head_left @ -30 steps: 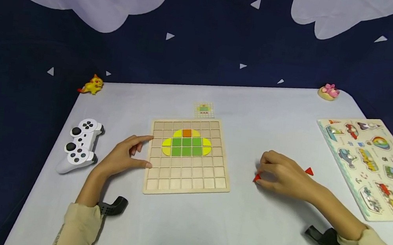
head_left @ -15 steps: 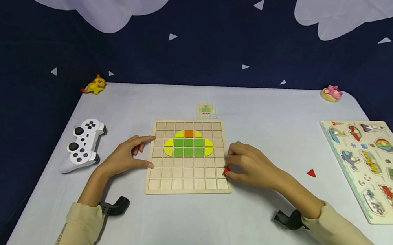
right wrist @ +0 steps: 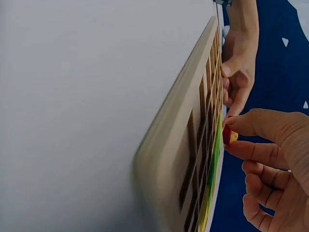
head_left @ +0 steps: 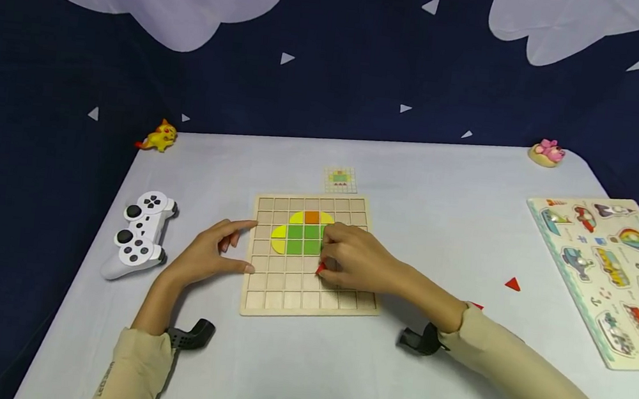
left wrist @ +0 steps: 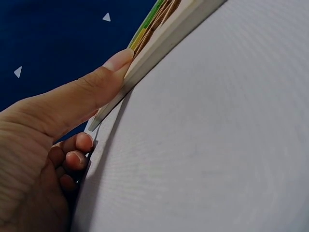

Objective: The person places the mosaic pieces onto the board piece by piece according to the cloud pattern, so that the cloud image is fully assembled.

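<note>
Thumb and forefinger of my left hand (head_left: 204, 253) rest spread along the left edge of a wooden grid board (head_left: 272, 301). The left wrist view shows the thumb on the board's rim, with other fingers bent below it. My right hand (head_left: 362, 259) is over the board and pinches a small red triangle tile (head_left: 320, 268) between thumb and forefinger; the right wrist view has this red tile (right wrist: 227, 134) just off the grid. Green tiles (head_left: 304, 238), an orange square (head_left: 312, 217) and yellow rounded tiles (head_left: 278, 239) lie in the board; my right hand hides some on the right.
A small pattern card (head_left: 340, 180) lies behind the board. Two red triangles, one (head_left: 513, 284) fully visible, lie to the right. A white game controller (head_left: 141, 234) is on the left, a picture puzzle (head_left: 607, 272) on the right. Two figurines stand at the back corners.
My right hand has carried the red triangle leftward from the table to above the board. A second loose triangle now shows beside the right sleeve. The left hand stays at the board's edge.
</note>
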`<action>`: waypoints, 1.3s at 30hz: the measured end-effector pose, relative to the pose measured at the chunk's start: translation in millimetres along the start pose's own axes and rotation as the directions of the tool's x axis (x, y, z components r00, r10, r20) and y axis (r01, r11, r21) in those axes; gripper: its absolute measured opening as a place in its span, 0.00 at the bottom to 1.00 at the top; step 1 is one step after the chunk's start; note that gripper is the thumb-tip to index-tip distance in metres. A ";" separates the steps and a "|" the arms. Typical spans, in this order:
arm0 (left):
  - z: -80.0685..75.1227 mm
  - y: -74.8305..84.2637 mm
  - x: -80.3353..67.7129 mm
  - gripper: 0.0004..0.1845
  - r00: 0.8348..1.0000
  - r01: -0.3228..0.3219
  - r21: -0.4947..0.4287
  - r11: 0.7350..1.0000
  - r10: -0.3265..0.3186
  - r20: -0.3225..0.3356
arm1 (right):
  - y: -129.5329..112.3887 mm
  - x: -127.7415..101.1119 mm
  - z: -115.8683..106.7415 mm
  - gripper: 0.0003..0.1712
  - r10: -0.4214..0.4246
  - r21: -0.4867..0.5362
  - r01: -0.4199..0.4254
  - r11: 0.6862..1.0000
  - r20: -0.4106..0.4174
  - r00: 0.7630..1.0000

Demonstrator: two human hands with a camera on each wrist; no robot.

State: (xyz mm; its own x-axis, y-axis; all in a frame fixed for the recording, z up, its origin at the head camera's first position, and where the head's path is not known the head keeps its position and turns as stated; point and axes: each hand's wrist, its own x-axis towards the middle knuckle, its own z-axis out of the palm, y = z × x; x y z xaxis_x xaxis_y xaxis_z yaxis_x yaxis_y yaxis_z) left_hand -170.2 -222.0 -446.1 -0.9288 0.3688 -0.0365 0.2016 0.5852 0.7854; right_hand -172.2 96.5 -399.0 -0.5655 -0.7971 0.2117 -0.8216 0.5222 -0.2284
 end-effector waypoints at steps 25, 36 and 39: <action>-0.8 -0.2 0.1 0.43 1.000 -0.023 -0.016 1.000 0.023 -0.001 | -14.5 36.8 24.8 0.07 0.043 0.072 -0.045 0.996 0.028 0.999; -0.5 1.6 -1.1 0.43 1.000 -0.023 -0.007 1.000 0.023 0.000 | -16.6 30.4 16.1 0.07 0.048 0.085 -0.050 0.995 0.036 0.998; -0.8 1.4 -1.2 0.43 1.000 -0.021 -0.007 1.000 0.021 -0.003 | -15.4 23.1 9.1 0.08 0.069 0.073 -0.072 0.995 0.030 0.997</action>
State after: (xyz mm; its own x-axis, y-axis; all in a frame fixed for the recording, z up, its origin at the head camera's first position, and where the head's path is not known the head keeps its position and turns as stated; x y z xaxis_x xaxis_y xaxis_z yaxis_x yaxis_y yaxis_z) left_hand -169.1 -222.2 -444.5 -0.9253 0.3789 -0.0179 0.2191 0.5725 0.7901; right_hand -172.0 67.3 -399.2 -0.6188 -0.7677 0.1665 -0.7716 0.5543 -0.3120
